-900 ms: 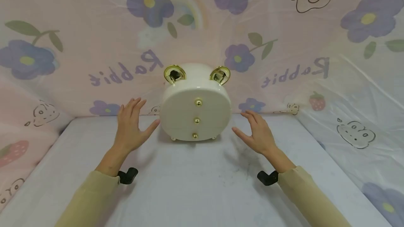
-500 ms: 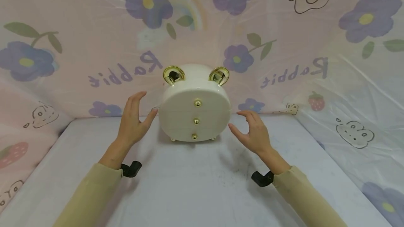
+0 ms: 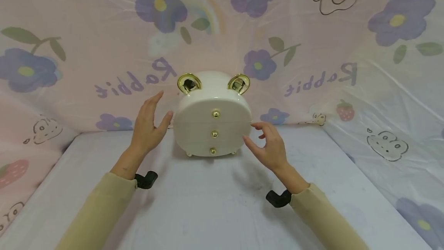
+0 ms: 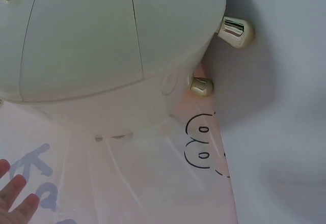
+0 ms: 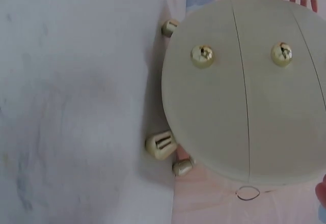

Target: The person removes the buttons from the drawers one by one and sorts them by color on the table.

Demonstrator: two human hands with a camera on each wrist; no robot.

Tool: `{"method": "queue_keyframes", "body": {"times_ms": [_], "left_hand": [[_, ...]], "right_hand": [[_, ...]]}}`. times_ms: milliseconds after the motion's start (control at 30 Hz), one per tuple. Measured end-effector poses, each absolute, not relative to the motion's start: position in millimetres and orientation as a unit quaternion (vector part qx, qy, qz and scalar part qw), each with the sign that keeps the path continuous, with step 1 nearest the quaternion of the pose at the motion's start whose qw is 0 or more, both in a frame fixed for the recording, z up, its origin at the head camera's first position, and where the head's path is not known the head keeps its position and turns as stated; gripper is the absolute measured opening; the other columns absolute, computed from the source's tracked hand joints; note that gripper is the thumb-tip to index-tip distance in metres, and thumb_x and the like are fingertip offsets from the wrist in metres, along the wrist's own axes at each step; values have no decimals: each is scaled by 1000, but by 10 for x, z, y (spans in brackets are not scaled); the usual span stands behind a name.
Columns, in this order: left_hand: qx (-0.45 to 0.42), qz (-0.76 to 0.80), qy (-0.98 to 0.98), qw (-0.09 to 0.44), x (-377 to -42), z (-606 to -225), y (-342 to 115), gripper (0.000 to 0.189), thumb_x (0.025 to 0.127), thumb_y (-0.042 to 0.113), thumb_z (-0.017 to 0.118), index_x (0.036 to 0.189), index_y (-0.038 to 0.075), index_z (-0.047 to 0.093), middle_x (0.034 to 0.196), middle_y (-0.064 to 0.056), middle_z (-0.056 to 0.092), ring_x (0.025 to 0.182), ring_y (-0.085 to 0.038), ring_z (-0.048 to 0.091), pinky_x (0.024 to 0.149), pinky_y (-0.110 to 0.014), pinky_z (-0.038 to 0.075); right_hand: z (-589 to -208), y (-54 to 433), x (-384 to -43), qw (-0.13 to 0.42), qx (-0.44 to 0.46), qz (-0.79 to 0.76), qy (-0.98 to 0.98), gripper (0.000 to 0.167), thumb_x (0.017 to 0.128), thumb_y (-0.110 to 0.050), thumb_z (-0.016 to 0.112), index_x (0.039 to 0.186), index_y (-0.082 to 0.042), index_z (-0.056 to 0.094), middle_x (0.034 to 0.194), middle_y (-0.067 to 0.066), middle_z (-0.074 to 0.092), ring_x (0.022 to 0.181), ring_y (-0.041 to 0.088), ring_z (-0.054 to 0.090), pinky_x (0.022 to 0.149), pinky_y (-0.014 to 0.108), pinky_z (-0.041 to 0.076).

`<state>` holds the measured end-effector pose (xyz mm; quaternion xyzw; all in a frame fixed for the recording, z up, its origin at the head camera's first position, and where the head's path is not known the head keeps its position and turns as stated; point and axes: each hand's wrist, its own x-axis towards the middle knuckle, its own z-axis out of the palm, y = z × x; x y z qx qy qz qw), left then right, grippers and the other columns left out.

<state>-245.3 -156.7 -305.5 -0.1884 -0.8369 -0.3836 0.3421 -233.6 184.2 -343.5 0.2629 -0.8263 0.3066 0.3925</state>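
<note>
**White box [image 3: 195,128], back hidden**

It stands on a pale surface [image 3: 208,207], cropped in both wrist views. The left hand [image 3: 145,130] is just beside it, fingers spread. The right hand [image 3: 272,149], thumb and fingers parted, overlaps its edge in the head view; contact is unclear.

The white cabinet [image 3: 194,128] blocks the middle of the back edge of the surface [image 3: 208,203], with the patterned cloth [image 3: 215,49] rising close behind it and two gold ears [image 3: 180,81] jutting up, a gap between them. From the near side a hand could pass straight to its front, between the black brackets [image 3: 146,180] that poke inward at both wrists. The left hand [image 3: 146,129] occupies the way toward the back left corner, apart from the cabinet; the right hand [image 3: 272,149] crowds the other side, contact unclear, with room outside it toward the right edge.
</note>
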Motion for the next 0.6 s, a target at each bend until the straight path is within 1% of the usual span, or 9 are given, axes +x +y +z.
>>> {"method": "queue_keyframes", "body": {"times_ms": [167, 267, 367, 467, 600], "left_hand": [[-190, -402, -828, 342, -2504, -3047, -1520, 56, 95, 18, 55, 147, 5, 37, 141, -22, 45, 133, -39, 39, 108, -61, 32], [-193, -411, -821, 347, -2540, -3025, -1493, 56, 95, 18, 55, 146, 3, 37, 140, -23, 46, 131, -38, 42, 108, -59, 33], [-194, -420, -815, 349, -2567, -2981, -1470, 57, 95, 17, 55, 146, 3, 36, 140, -22, 46, 129, -36, 44, 107, -56, 36], [-192, -431, -814, 338, -2593, -2932, -1449, 58, 95, 19, 55, 148, 7, 35, 141, -21, 46, 130, -35, 44, 107, -55, 37], [-194, -448, -814, 315, -2628, -2881, -1416, 59, 96, 22, 56, 150, 13, 33, 144, -19, 44, 132, -37, 43, 108, -56, 37]], "right_hand": [[-3443, 1758, -2321, 398, 273, 329, -811, 39, 78, -19, 77, 108, 2, 64, 106, 12, 66, 91, 25, 62, 61, 35, 55], [-3447, 1714, -2324, 402, 278, 340, -803, 38, 78, -18, 77, 107, 2, 64, 104, 12, 67, 91, 24, 62, 60, 34, 55], [-3445, 1679, -2332, 403, 281, 344, -800, 38, 78, -18, 76, 107, 2, 63, 103, 12, 67, 91, 24, 62, 59, 33, 55], [-3433, 1647, -2331, 402, 282, 350, -798, 37, 79, -18, 75, 108, 2, 63, 103, 13, 67, 91, 24, 63, 59, 32, 55], [-3410, 1609, -2318, 403, 283, 360, -792, 37, 79, -17, 75, 108, 3, 62, 103, 14, 66, 91, 24, 63, 58, 32, 55]]}}
